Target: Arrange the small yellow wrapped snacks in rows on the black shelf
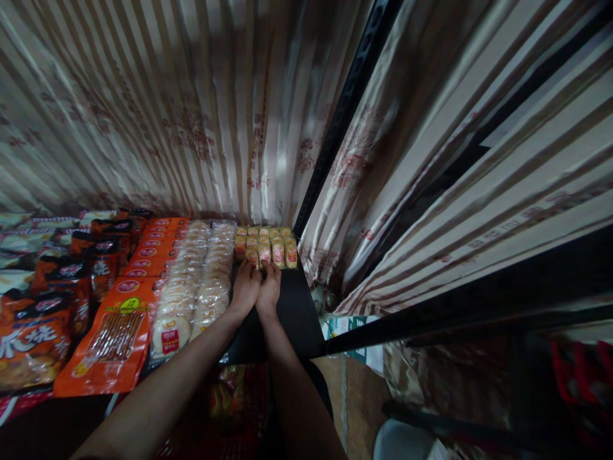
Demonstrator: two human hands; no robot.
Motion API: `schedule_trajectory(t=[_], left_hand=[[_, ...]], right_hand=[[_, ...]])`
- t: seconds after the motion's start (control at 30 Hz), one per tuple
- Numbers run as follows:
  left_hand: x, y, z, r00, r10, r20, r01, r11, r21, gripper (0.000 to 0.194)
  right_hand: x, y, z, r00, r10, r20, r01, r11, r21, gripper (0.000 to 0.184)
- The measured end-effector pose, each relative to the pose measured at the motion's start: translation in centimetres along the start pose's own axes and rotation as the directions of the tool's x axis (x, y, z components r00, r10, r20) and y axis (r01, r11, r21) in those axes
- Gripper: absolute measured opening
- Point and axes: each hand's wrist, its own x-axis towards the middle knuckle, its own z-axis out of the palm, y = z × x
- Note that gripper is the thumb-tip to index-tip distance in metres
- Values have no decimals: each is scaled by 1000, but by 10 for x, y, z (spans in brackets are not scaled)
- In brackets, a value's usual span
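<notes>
On a black shelf, small yellow packaged snacks stand in close rows at the far right corner. My left hand reaches the front row, its fingers closed on a small yellow snack pack. Right beside it, my right hand has its fingers bent around the lower end of a neighbouring snack pack. The two hands touch or nearly touch. Dim light hides part of the fingertips. Immediately left of the hands run two columns of clear-wrapped round pale cakes.
Orange flat packets and orange-black bags fill the shelf's left side. Striped curtains hang behind it, and a black metal post rises at its corner. A red basket sits below; a black rail crosses at right.
</notes>
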Motion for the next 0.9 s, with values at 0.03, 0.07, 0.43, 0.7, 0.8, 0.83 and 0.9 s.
schedule_trajectory(t=[0.03,0.07,0.43,0.7,0.8,0.83,0.9], left_hand=[[0,1,0,1000,-8,-1,8,1000,-3,32],[-1,2,-1,1000,-12,-2,12,1000,-7,32],[-1,-1,1,998,-58,-1,58,996,-72,32],[-4,1,0,999,-43,-9,43,997,-64,33],[-4,1,0,999,-53,-5,52,996,-69,32],[-4,1,0,999,-52,-5,51,996,-71,32],[-4,1,0,999,-40,-5,39,996,-75,32]], right_hand=[[0,0,0,1000,-3,-4,3,1000,10,39],[0,1,1,1000,-9,-11,9,1000,22,39],[0,3,1,1000,7,-16,-7,1000,13,39],[-2,-3,-4,1000,6,-26,-6,1000,0,41],[-2,-3,-3,999,-12,-38,13,1000,7,41],[-2,-2,-3,999,-17,-44,17,1000,8,41],[-1,-1,-2,998,-23,-54,24,1000,5,40]])
